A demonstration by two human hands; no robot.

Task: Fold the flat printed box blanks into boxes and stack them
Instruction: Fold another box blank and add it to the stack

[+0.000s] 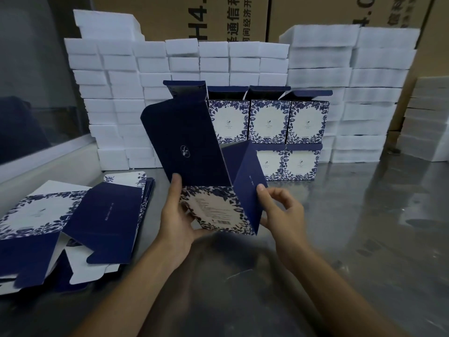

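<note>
Steel desk, white foam blocks stacked behind (folded boxes too); left hand and right hand both pinch the half-folded blank

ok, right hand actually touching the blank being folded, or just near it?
Touching. In the head view the right hand has its thumb tip pressed on the navy side panel of the half-folded blank, fingers curled behind that panel's edge.

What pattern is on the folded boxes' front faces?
Blue floral border around a white centre on the folded boxes; head view.
</note>
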